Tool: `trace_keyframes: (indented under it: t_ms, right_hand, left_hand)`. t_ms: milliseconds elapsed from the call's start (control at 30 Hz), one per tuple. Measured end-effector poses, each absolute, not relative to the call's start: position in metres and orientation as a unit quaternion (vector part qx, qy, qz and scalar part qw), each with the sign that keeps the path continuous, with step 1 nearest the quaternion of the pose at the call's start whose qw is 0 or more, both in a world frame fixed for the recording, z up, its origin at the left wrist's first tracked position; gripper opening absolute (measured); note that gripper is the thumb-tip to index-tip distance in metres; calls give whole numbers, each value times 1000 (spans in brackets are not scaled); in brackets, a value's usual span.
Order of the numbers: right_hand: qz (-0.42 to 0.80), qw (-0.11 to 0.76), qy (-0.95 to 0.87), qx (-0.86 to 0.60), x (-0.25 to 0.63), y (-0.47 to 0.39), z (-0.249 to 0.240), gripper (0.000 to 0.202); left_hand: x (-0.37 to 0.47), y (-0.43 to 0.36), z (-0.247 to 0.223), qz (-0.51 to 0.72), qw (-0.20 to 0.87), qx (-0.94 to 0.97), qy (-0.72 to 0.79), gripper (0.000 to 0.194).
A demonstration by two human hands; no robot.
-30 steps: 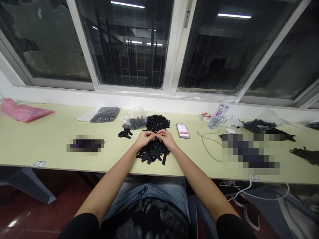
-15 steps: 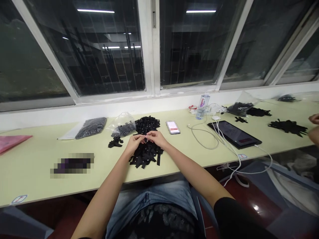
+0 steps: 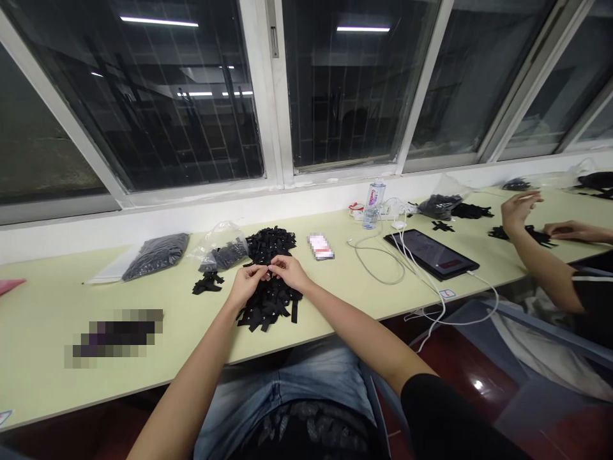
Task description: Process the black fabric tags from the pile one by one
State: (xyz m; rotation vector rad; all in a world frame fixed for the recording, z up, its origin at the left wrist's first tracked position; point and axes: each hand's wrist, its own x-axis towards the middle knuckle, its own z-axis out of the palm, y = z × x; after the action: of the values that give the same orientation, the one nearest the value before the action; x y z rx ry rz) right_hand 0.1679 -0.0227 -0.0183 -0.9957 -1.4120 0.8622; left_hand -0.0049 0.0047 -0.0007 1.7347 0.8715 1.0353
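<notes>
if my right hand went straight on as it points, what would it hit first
Your right hand would probably meet your left hand first, just opposite it over the heap of small black fabric strips; depth and any gap are unclear.

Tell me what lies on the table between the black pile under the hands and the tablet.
The head view shows the phone lying nearer the black pile, then a loop of pale cable nearer the tablet.

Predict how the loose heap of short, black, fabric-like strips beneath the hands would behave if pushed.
The heap would probably spread: its strips lie loose and crisscrossed. They look flat and thin, so likely light and unlikely to roll.
</notes>
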Motion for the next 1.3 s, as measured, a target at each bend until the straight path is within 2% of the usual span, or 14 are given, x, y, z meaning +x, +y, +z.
trace_keyframes:
  t_ms: [400, 567, 867, 1300]
  right_hand:
    - [428, 564, -589, -389, 171, -23, -18, 37]
    - [360, 541, -636, -416, 173, -26, -16, 28]
    - [121, 546, -690, -461, 166, -41, -3, 18]
    - [151, 548, -689, -450, 167, -37, -7, 16]
  left_hand:
    - [-4, 3, 0, 408, 428, 728, 346, 33]
    - [-2, 0, -1, 409, 427, 728, 347, 31]
    - [7, -6, 0, 464, 477, 663, 343, 29]
    - [2, -5, 1, 447, 477, 669, 355, 34]
